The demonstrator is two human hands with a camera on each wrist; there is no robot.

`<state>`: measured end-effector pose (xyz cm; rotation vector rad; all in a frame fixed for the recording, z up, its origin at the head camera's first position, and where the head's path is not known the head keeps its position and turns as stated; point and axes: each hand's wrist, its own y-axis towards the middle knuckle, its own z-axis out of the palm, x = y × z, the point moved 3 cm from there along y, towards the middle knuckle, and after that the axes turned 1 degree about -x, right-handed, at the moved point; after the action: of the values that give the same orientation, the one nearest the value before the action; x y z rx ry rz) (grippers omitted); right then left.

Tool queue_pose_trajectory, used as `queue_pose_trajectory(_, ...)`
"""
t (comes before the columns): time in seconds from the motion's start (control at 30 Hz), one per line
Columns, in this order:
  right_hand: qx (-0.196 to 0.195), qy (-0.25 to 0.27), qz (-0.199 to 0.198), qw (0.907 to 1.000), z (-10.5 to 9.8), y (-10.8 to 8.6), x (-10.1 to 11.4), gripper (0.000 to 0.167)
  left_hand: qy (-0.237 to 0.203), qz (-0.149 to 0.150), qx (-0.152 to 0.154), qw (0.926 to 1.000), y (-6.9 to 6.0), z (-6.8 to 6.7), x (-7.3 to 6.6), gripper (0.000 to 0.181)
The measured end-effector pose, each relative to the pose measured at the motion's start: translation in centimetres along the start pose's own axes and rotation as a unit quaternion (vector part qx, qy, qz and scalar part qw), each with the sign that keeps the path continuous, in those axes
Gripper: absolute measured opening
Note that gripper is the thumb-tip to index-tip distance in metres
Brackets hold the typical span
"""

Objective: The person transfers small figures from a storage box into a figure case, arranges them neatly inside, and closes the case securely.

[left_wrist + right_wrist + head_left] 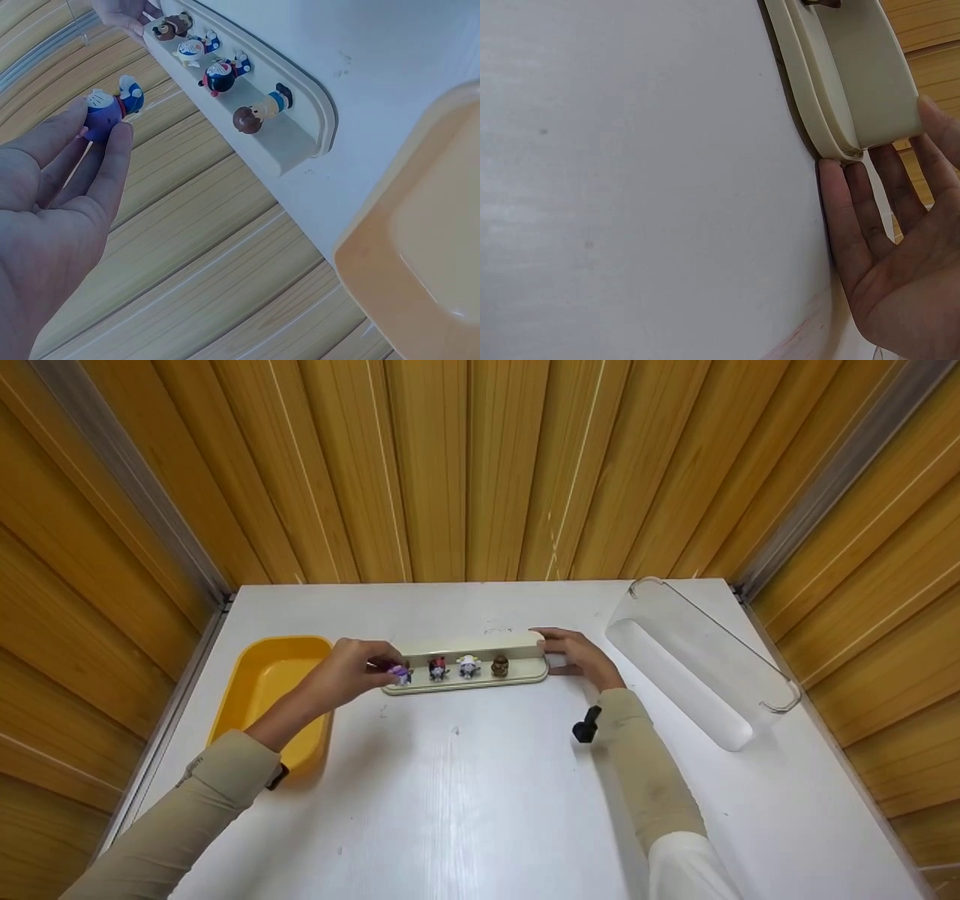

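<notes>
My left hand [349,671] pinches a small figurine with a purple head [103,120] between thumb and fingers, apart from the stand in the left wrist view. Several figurines stand in a row on a long cream stepped stand [525,670]: a brown-haired one [259,112], a black-and-red one [437,668], a white-headed one [469,666] and a brown one [499,665]. In the head view the left hand mostly hides the brown-haired figurine. My right hand [581,655] touches the stand's right end with extended fingers, one fingertip [931,112] against its raised back step.
A yellow tray [324,742] sits on the white table [465,810] at the left, under my left forearm. At the right, beyond my right arm, lies a long clear cover [712,660]. Wood-look panels [465,472] enclose the back and sides.
</notes>
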<state>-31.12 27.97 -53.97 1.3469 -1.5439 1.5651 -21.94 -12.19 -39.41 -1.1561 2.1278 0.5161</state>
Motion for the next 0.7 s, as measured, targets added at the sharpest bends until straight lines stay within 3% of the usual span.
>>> queue_pose_trajectory(0.43,-0.003,-0.005,0.012,0.9999,0.0,0.1,0.0,0.049,-0.001,-0.011,0.006,0.9999,0.5,0.8,0.2,0.027)
queue_pose_trajectory(0.7,-0.005,0.005,0.019,0.9998,0.0,0.2,0.1,0.05,-0.001,0.012,0.001,0.9999,1.4,1.5,-0.2,0.025)
